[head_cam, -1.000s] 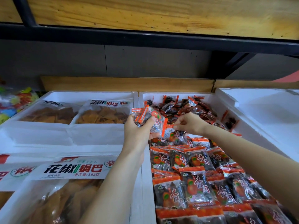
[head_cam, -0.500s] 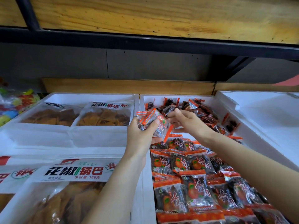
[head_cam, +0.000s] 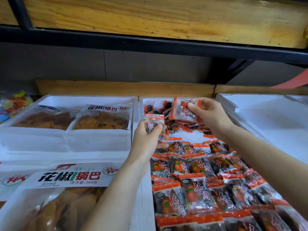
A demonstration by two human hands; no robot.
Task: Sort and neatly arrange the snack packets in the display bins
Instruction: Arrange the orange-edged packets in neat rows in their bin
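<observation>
Your left hand (head_cam: 146, 139) grips one small clear orange-edged snack packet (head_cam: 154, 121); your right hand (head_cam: 208, 114) pinches a second orange-edged clear packet (head_cam: 183, 110) above the white foam bin (head_cam: 141, 104).

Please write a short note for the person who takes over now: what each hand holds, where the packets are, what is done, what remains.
Left hand: grips a few sorted packets.
Right hand: pinches one packet above the loose pile at the back of the middle bin.
Done: neat rows fill the bin's front.
Left: straighten the loose pile and cover the bare gap.
</observation>
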